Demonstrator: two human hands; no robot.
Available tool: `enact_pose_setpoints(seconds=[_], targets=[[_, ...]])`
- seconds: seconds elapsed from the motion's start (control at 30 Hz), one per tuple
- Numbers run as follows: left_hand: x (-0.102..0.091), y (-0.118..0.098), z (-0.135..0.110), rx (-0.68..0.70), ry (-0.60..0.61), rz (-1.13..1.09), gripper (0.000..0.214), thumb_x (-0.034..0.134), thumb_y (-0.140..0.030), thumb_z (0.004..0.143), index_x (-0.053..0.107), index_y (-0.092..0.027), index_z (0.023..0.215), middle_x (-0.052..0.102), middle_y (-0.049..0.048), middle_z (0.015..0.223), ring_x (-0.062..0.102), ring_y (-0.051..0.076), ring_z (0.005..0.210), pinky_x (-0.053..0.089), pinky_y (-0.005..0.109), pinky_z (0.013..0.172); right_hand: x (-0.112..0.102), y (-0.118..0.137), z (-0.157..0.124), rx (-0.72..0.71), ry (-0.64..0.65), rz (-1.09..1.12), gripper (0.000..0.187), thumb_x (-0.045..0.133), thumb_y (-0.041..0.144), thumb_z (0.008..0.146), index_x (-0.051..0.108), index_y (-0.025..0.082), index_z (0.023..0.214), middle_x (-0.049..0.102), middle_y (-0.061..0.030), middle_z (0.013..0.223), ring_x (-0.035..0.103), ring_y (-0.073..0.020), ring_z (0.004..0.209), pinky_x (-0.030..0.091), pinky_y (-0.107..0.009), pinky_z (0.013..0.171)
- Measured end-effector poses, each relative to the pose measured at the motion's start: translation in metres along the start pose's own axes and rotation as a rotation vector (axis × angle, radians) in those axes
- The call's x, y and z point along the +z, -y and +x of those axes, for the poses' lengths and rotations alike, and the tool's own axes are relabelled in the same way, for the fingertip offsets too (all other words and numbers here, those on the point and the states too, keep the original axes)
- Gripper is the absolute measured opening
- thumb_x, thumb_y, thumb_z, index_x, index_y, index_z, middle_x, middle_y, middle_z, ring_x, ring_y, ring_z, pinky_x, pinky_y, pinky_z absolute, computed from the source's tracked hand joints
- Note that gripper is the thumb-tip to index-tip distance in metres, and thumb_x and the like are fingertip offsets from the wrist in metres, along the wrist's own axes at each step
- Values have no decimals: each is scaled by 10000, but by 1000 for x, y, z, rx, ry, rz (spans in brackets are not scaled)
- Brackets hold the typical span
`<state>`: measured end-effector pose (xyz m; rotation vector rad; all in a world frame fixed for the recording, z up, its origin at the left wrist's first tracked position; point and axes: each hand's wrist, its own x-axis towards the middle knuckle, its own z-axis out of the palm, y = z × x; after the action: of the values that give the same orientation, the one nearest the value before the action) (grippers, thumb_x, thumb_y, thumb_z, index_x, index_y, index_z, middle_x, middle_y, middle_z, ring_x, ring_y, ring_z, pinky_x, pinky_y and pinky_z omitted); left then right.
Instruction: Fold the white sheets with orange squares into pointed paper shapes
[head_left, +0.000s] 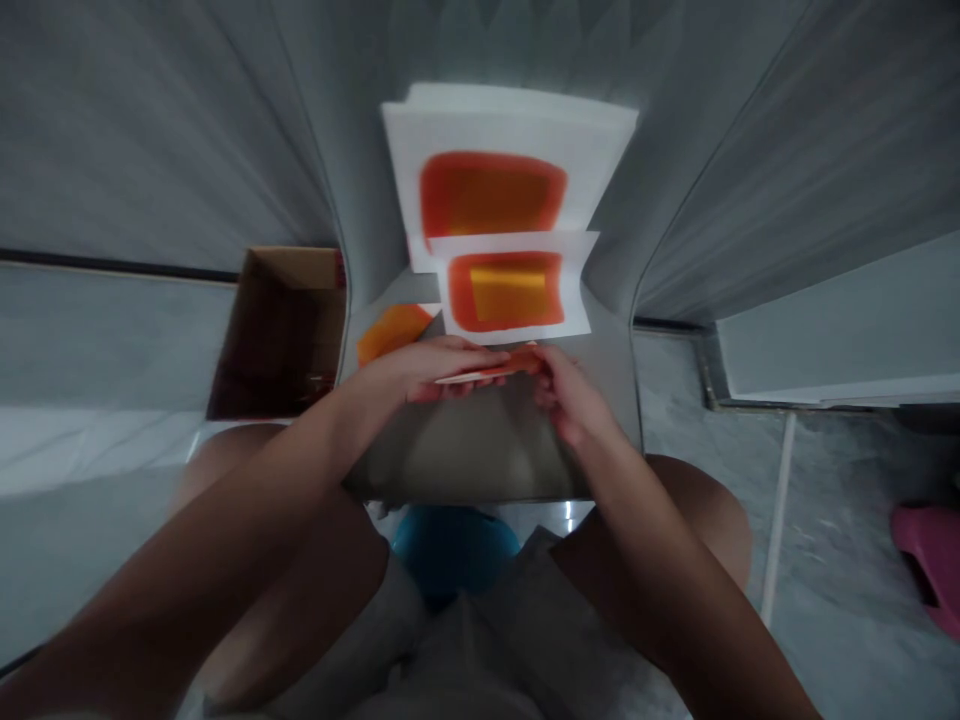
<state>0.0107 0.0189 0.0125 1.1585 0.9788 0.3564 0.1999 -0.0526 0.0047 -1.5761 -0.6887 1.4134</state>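
Note:
Over a grey chair seat (pixel 480 450), both my hands hold a thin folded piece of orange-and-white paper (pixel 480 376). My left hand (pixel 442 368) lies along its left part, with fingers above and beneath. Its right end is pinched between the thumb and fingers of my right hand (pixel 562 385). Just beyond, a white sheet (pixel 517 328) with an orange-red block and a yellow rectangle rests on the seat. Behind it, a larger stack of white sheets (pixel 525 130) with a similar print leans on the backrest. An orange paper piece (pixel 394 332) lies beside my left hand.
An open cardboard box (pixel 277 330) stands on the floor left of the chair. Below the seat edge, between my legs, is a blue round object (pixel 456 545). A pink plastic item (pixel 930 560) is at far right. Grey curtain-like fabric (pixel 135 140) hangs behind.

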Motion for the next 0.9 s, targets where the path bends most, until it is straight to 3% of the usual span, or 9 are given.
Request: enact_pose_setpoints(seconds=[0.1,0.13,0.2,0.3,0.37,0.43,0.6,0.73,0.9], targets=[[-2,-5,1,-368,139,-314,155,709,-330,914,797,-207,880,728,55,824,560,97,585,387,230,485,-4,7,-3,-203,-108,-188,449,613,613,905,567,251,644,524,8,607,464,-149,569,348,-323,543],[-3,-7,1,-418,162,-394,173,665,-303,938,791,-196,889,722,55,843,526,82,563,378,223,473,-8,11,-4,-317,-151,-258,465,605,634,921,544,256,658,530,0,635,505,-168,630,386,-329,593],[-6,-9,-1,-431,193,-527,194,618,-275,961,785,-180,928,712,58,885,477,63,534,376,217,455,-17,22,-5,-561,-176,-379,419,673,642,894,557,259,768,601,-26,792,574,-202,793,450,-346,722],[-8,-8,-5,-406,222,-679,171,652,-277,941,780,-173,988,714,77,964,464,55,520,401,222,440,-32,35,-5,-801,-51,-499,506,867,606,719,648,257,1014,673,-79,1158,611,-264,1090,475,-407,956],[-7,-5,-5,-381,218,-690,163,692,-279,919,778,-173,1007,726,92,1019,487,54,533,426,220,449,-39,38,-6,-771,71,-548,477,877,572,724,706,268,1049,709,-62,1181,624,-279,1129,471,-424,997],[-2,-1,-3,-357,180,-660,157,712,-271,913,778,-174,1018,742,101,1069,534,63,574,471,217,495,-42,37,-6,-654,139,-563,300,800,549,832,748,271,930,743,-28,989,650,-248,981,493,-391,902],[28,9,1,-229,-106,-523,132,683,-161,900,751,-186,1010,764,80,1058,693,114,801,572,247,761,-38,23,1,-456,100,-413,396,760,583,852,683,233,681,602,24,642,517,-150,641,407,-295,622],[49,18,-1,49,-111,-464,279,816,-183,801,769,-186,1076,769,86,1123,728,178,971,568,312,886,-36,17,9,-339,155,-304,377,787,589,808,756,215,774,695,2,721,575,-152,670,442,-285,634],[58,25,-3,63,-237,-690,271,892,-328,802,781,-141,964,777,87,1038,728,158,935,576,316,942,-36,18,3,-226,210,-261,383,820,599,786,817,226,873,785,-30,849,670,-191,763,511,-306,689]])
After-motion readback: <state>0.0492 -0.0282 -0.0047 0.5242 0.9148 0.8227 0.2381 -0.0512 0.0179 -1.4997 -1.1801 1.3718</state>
